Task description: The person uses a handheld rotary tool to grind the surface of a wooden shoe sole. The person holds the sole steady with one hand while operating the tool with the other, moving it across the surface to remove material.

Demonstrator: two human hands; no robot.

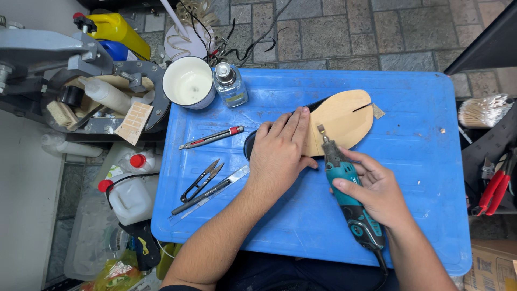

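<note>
One tan shoe sole (342, 119) lies on the blue worktop (420, 161), pressed flat under the left hand (280, 151), fingers (293, 121) spread open. The right hand (377, 188) has its fingers curled tight around one teal rotary tool (347, 191), tip touching the sole. Left of the fingers: one snips (202, 180), one knife (211, 138).

A brown cardboard box (493, 267) with dark print sits at bottom right.
</note>
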